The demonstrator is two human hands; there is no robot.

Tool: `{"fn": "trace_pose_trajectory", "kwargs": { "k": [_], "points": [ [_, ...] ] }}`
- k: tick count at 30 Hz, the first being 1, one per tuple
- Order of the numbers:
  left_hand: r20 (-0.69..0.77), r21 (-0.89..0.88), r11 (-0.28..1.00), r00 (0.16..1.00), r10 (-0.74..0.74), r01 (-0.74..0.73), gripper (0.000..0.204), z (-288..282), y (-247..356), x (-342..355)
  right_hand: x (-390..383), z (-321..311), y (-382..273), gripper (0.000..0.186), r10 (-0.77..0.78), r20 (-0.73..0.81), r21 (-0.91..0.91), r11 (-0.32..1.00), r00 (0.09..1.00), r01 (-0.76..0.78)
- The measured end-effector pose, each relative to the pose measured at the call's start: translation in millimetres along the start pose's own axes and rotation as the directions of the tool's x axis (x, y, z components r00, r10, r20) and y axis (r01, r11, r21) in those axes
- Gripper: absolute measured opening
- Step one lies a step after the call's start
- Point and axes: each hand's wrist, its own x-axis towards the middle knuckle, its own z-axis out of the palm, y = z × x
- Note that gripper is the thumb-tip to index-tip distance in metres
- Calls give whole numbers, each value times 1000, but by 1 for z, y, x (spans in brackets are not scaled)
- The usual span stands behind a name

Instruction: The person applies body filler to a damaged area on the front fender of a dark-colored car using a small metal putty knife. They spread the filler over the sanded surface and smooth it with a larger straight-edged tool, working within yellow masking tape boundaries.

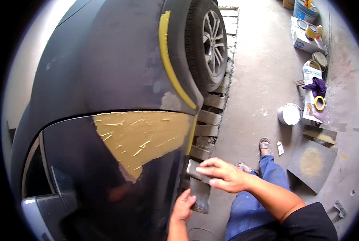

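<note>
A dark car door (83,160) carries a wide patch of yellow body filler (145,134), ridged and uneven, narrowing to a point at its lower end. Beside the door's edge, my left hand (182,205) grips a flat grey metal plate (200,196), thumb on its face. My right hand (225,176) is closed on a filler spreader (193,168) with its fingers laid along it, just above the plate. Whether the two tools touch, I cannot tell. Yellow masking tape (170,70) lines the wheel arch, with a shorter strip (192,135) along the door edge.
A car wheel (213,44) stands beyond, over a slatted floor strip (207,117). On the floor to the right are a white bucket (290,115), a filler-stained board (316,164), a small tube (280,148), a purple cloth (316,86), a tape roll (319,103) and several cans.
</note>
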Motion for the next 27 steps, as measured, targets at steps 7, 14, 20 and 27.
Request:
{"fn": "trace_pose_trajectory", "kwargs": {
  "k": [7,14,20,27],
  "points": [
    [134,339,940,991,6,-51,39,58,45,73,-72,-66,27,49,-40,47,-139,989,998,46],
    [390,297,953,919,-57,-67,41,193,30,178,-193,-152,103,48,304,-285,-174,916,909,-361],
    [334,212,977,936,-108,37,40,293,-99,327,-327,-215,227,44,860,-500,825,509,101,-246],
    [281,246,941,912,-298,232,32,388,-221,434,-393,-301,356,27,660,-730,662,617,-177,-426]
  ]
}}
